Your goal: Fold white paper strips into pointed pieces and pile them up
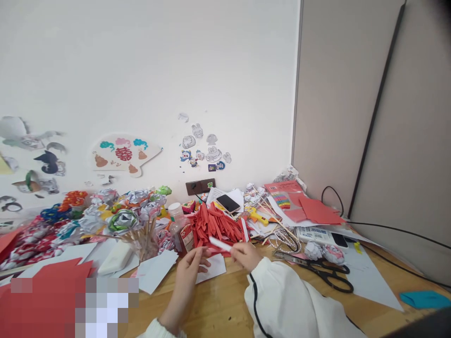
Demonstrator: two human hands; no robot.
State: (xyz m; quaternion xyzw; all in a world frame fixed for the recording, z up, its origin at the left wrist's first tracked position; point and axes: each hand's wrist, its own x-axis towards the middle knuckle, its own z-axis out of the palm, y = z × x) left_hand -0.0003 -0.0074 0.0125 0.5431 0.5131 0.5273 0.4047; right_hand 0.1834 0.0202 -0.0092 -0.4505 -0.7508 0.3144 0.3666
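Observation:
My left hand (190, 270) and my right hand (244, 255) meet low in the middle over a wooden table (218, 305). Between them they pinch a narrow strip of paper (220, 244), white on one face and red on the other. The right fingers grip its right end and the left fingers close on its left end. Just behind the strip lies a heap of red paper strips (214, 225). A small white sheet (213, 268) lies on the table under the hands. My right arm wears a white sleeve (282, 300).
Paper flowers on sticks (127, 218) crowd the left side beside a small bottle (176, 220). A phone (228, 203) rests behind the heap. Black scissors (326, 274), a yellow glue gun (257, 217), red sheets (317, 210), a blue scrap (424, 299) and cables lie right.

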